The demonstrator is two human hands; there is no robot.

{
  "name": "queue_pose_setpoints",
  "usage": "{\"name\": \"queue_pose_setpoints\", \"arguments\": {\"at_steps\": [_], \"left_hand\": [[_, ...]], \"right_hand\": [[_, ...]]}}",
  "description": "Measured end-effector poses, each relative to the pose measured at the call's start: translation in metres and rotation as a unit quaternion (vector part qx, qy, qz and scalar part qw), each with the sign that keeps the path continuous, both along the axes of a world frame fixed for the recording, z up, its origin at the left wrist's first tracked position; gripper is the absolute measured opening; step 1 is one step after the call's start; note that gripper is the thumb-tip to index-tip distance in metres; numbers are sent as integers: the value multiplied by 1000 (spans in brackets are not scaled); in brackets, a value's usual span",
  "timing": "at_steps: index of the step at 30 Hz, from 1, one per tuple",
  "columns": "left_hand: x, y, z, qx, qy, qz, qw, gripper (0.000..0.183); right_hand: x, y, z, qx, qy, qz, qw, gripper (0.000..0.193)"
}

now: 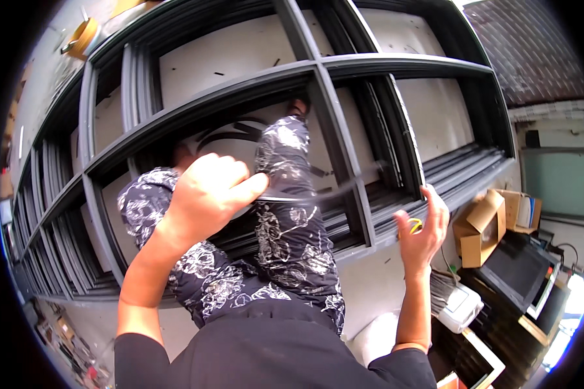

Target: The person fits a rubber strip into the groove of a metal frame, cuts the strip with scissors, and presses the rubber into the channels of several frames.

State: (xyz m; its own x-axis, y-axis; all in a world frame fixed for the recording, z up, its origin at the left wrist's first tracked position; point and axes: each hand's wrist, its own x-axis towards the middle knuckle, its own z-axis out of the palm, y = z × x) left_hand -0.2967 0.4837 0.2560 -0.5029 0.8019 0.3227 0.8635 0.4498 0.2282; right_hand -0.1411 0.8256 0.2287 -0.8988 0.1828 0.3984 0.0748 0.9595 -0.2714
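My left hand [211, 194] is closed in front of my legs, thumb pressed against the curled fingers. From its grip a thin, flexible dark strip [292, 198] curves to the right, smeared by motion toward its far end. To the right, my right hand [425, 230] is raised with thumb and fingers apart, its fingertips close to the near edge of the stacked grey metal frames [402, 63]. Whether they touch the frame I cannot tell. A small yellow loop [415, 225] shows between that thumb and the fingers; it does not look gripped.
My legs [292, 240] stand within the frames' openings. Dark curved strips [230, 135] lie inside one opening. At right are an open cardboard box [480, 228], a white plastic container [459, 308] and dark flat panels [516, 269]. A yellow round object [84, 37] sits at the far left.
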Motion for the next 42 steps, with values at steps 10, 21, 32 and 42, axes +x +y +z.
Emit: {"name": "queue_pose_setpoints", "arguments": {"at_steps": [10,21,32,42], "left_hand": [[-45,-10,51,127,122,161,971,38],[-95,219,-220,456,-687,360,437,67],[-85,229,-291,101,-592,453,659,70],[-86,227,-281,173,-616,405,653,82]], "right_hand": [[-83,-117,30,-197,-166,310,915,52],[-155,-64,-159,-619,-271,20,737,33],[-219,-2,-170,-131,-127,-44,982,18],[-321,-28,-236,-125,-275,-26,953,57]]}}
